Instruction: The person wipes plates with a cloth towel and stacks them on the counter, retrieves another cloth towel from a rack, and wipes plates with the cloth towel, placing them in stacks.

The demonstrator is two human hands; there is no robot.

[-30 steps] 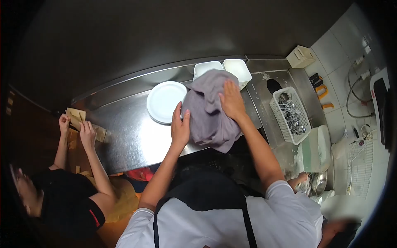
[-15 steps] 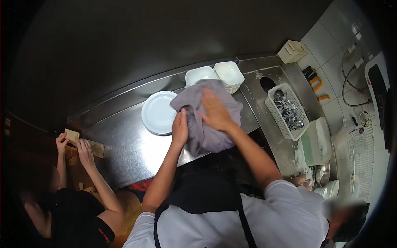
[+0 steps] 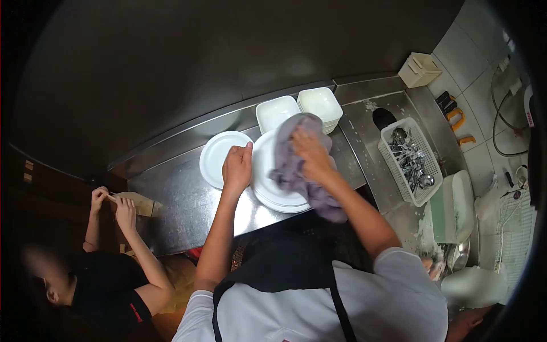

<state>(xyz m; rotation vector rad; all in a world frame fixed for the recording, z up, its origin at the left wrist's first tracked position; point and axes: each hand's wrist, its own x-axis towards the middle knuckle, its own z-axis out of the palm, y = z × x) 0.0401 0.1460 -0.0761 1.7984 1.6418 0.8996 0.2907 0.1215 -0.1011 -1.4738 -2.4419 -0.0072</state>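
A stack of white round plates sits on the steel counter in front of me. My right hand presses a grey cloth onto the right part of the top plate, and the cloth's end hangs toward the counter's front edge. My left hand is closed at the left rim of this stack, thumb up; whether its fingers grip the rim is hidden. Just left of it lies another white plate pile. Behind the cloth stand two stacks of square white bowls, the left and the right.
On the right, a sink area holds a white basket of metal cutlery. A green and white container stands nearer me. At the left, a co-worker's hands handle a small item beside brown paper. Another person is at the lower right.
The cloth has slid right and bunched up under my right hand, uncovering the stack of round plates. My left hand has moved slightly left and curled, off the cloth.
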